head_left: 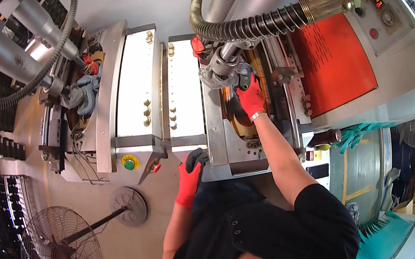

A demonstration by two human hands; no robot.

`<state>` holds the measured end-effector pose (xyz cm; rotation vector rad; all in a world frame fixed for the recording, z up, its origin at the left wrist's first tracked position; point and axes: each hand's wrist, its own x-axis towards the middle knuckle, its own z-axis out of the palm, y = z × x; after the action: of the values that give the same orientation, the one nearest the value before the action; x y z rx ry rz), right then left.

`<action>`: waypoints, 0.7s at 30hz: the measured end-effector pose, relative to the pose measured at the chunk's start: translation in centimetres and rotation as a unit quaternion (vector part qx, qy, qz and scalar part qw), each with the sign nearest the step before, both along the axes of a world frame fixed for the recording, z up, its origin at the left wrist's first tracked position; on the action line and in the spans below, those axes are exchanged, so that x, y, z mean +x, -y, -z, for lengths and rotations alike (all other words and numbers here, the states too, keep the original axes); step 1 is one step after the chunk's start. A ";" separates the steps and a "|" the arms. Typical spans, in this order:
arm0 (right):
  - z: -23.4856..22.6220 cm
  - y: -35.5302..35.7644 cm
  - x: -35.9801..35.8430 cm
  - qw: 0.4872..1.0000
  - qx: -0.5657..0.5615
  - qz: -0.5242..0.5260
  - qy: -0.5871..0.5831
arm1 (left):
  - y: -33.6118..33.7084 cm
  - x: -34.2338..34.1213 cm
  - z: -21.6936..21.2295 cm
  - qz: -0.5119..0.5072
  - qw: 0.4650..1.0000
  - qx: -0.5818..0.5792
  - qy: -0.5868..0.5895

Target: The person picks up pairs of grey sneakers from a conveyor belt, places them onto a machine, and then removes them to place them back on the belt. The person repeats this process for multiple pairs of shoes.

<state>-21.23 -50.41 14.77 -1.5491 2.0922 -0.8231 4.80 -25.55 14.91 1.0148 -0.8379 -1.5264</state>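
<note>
My right hand [252,98], in a red glove, reaches into the opening of the near machine [216,133]. Its fingers bend around a dark part just below a metal shaft joint [224,63] wrapped in grey cloth [212,78]; what they hold is partly hidden. Beneath the hand, a dark curved piece [235,105] shows inside the opening. At the machine's front left corner is my left hand [191,176], in a red glove with dark fingers. Those fingers are apart and hold nothing, close to the white cover [182,95].
A ribbed hose [255,23] arches over the opening. To the right stand an orange panel [336,64] and a control box [384,20]. A second machine [129,87] with a green button [129,165] is at left, and a floor fan [64,255] at lower left.
</note>
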 end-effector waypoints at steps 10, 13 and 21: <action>-5.4 -18.0 0.3 0.904 -0.207 0.010 0.373 | -0.1 1.2 0.2 0.031 0.999 -0.001 0.008; -5.5 -21.3 0.5 0.918 -0.222 0.022 0.326 | 0.3 2.4 0.4 0.090 0.996 -0.007 -0.009; -10.2 -24.4 11.8 0.876 -0.318 0.057 0.358 | 1.8 13.3 -7.5 0.170 0.983 -0.064 0.029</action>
<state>-9.48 -26.03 24.92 -1.0937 1.4187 -1.9220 18.14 -27.38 22.41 0.8558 -1.1818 -1.7076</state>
